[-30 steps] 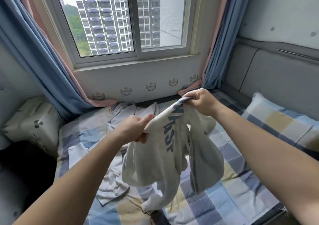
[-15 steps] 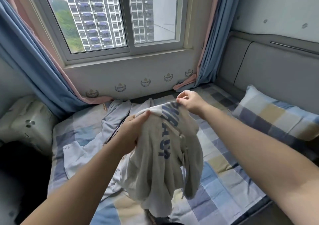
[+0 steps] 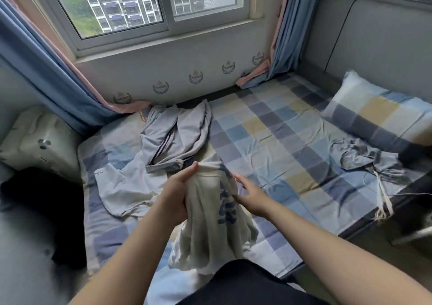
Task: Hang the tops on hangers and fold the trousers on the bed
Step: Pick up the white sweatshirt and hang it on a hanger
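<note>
The left hand (image 3: 178,193) grips the cream garment (image 3: 210,232), bunched at centre frame over the bed (image 3: 280,129). The right hand (image 3: 252,197) has released its corner and lies flat-fingered against the cloth, probably seeking a fresh hold.

White garment (image 3: 205,223): blue block lettering (image 3: 225,202) runs lengthwise down the cloth. Folds break the letters; no word can be read.

Wall (image 3: 175,66), below the window sill (image 3: 168,41): five blue laurel crests (image 3: 196,77) in a row. Each carries a short line of text across its middle, too small to read.

Bed (image 3: 268,129), far left corner: orange tag (image 3: 142,117) with dark print, just beside the grey garment (image 3: 187,129). Print illegible.

Pale garment (image 3: 124,188), near the left edge of the bed: small dark mark (image 3: 99,172) at its far left corner. Whether it is a logo or text cannot be told.

No text in view reads in full.
</note>
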`<state>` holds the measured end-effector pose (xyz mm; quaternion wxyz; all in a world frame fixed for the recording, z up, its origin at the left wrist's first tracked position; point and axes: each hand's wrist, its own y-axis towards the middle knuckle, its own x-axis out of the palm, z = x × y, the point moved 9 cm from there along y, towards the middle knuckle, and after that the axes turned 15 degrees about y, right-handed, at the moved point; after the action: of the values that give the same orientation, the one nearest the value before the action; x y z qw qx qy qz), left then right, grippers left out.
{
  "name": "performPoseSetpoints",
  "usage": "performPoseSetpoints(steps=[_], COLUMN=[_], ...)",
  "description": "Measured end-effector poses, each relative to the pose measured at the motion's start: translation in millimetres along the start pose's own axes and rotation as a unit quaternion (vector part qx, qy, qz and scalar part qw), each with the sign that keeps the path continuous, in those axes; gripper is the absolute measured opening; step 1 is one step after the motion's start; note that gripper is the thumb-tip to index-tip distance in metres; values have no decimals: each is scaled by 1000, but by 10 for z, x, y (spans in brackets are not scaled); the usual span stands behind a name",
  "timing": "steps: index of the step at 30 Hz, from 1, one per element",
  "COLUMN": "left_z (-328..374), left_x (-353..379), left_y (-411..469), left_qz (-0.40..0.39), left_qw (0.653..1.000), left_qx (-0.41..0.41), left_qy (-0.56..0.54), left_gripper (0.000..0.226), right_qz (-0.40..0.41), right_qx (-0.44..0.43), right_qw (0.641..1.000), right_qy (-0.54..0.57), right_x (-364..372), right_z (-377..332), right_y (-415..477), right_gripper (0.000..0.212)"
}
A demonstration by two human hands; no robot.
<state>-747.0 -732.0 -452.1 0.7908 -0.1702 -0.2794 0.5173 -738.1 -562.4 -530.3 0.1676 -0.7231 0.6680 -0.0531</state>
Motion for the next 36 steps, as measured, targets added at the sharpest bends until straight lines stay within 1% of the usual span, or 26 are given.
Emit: performPoseSetpoints(steps=[1,3,4,7,9,10,11,13,14,15,16,17,19,20,21,22,23,24,26,28,29,30,32,33,35,36], left_z=[-46,-108,-124,-104,-45,-5,46,163,207,231,245,277,325,301,247,188,158,162,227,275,289,287,188,85,-142,-231], left_x=[-9,-34,-63,-265,-485,-632,-799,-1020,-1027,-968,-866,-718,-319,-97,101,250,345,392,403,413,375,292,30,-112,-310,-363], left_y=[-24,-69,-86,-97,-81,-66,-54,-73,-86,-94,-106,-129,-127,-95,-56,-17,24,57,101,121,136,156,208,242,283,280], left_qz=[-13,-41,-47,-15,44,90,149,257,288,300,300,293,225,172,120,79,62,62,82,82,96,124,199,228,258,265], left_qw=[1000,999,999,999,998,995,985,939,910,887,869,848,814,812,822,843,862,873,859,841,845,856,893,918,951,957], left_qx=[-4,-4,0,20,34,44,62,104,125,146,169,205,284,303,303,294,282,278,296,317,316,303,230,175,69,31], left_qy=[-3,-16,-23,-32,-14,14,63,202,271,319,356,391,453,468,467,444,417,397,410,430,421,401,331,275,157,114], left_gripper=[41,46,48,47,40,35,31,22,17,15,22,39,77,90,96,93,84,72,50,30,22,17,15,16,12,9], right_qz=[5,17,28,65,95,102,101,84,72,58,45,31,-9,-35,-59,-77,-89,-96,-89,-59,-45,-37,0,38,100,101], right_qx=[-16,-37,-32,-36,-55,-64,-75,-91,-100,-112,-124,-133,-139,-137,-133,-125,-116,-109,-102,-94,-79,-60,-67,-92,-150,-155], right_qw=[1000,998,997,994,991,991,991,992,992,992,991,990,989,989,989,988,988,988,989,993,996,997,991,982,970,972], right_qy=[-18,-48,-62,-85,-75,-64,-53,-29,-16,1,17,32,39,36,34,38,46,54,55,32,12,-16,-115,-158,-164,-146], right_x=[10,8,-15,-207,-417,-506,-563,-597,-587,-566,-538,-500,-369,-275,-187,-121,-78,-60,-91,-195,-247,-288,-346,-375,-367,-305], right_z=[7,-1,3,-98,-280,-398,-531,-804,-944,-1085,-1229,-1361,-1578,-1661,-1721,-1760,-1782,-1790,-1767,-1668,-1580,-1467,-1252,-1167,-1002,-886], right_y=[31,105,132,157,106,74,37,-18,-37,-55,-73,-89,-102,-109,-115,-114,-114,-115,-128,-141,-160,-192,-318,-410,-621,-699], right_gripper=[62,29,21,22,28,31,34,33,31,30,30,31,30,29,27,26,24,24,24,26,33,45,68,70,56,47])
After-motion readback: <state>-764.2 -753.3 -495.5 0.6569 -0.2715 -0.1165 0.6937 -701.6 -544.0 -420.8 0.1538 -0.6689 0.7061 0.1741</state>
